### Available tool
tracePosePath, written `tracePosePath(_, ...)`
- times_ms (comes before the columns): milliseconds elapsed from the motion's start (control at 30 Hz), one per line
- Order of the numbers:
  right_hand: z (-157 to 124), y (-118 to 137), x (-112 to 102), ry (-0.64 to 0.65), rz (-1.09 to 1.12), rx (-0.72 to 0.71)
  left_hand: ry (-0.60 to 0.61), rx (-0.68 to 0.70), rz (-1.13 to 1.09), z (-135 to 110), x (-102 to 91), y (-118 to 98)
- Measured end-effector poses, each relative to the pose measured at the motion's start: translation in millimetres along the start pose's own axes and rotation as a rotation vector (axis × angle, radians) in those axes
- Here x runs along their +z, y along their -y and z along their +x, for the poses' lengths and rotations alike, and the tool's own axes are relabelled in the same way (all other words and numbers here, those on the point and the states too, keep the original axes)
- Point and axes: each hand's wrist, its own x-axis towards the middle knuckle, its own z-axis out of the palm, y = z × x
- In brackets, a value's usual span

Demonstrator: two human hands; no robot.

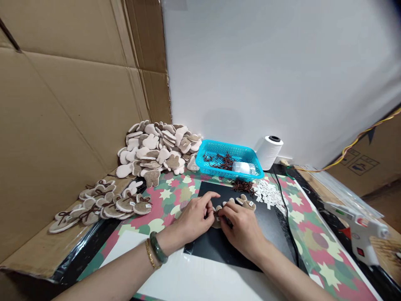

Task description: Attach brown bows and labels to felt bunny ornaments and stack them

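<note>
Table (pixel 316 259) front: black mat (pixel 269 234) gives a flat work spot, left hand (pixel 194 217) and right hand (pixel 241 228) pinching a felt cutout (pixel 216 222) between fingertips, spare cutouts (pixel 156 150) piled at back-left corner within reach.

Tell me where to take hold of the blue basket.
Grip the blue plastic basket by the rim at its two short ends, coming from above and the front. Its open top and raised rim give an edge to hold. Keep it level: brown cords and a clear packet lie loose inside.
</note>
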Motion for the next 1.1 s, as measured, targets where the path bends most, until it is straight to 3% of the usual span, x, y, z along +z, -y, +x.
tracePosePath(200, -1, 1, 2, -0.053, -0.014, -0.010, -0.002, 0.024, -0.001, -1, 2.9, 2)
tracePosePath(500, -4, 1, 5, -0.005, -0.065, -0.073, -0.033, 0.029, 0.041, -1, 0.7, 3)
tracePosePath(733, -6, 2, 9, 0.013, -0.208, -0.247, -0.034, 0.039, 0.047, -4, 1.8, 7)
tracePosePath(933, -9, 3, 14, 0.133, -0.363, -0.327, -0.005, 0.024, 0.068, -3, 0.2, 4)
tracePosePath(1100, -8, 4, 19, 0.175, -0.346, -0.281, -0.022, 0.014, 0.072, -3, -0.4, 5)
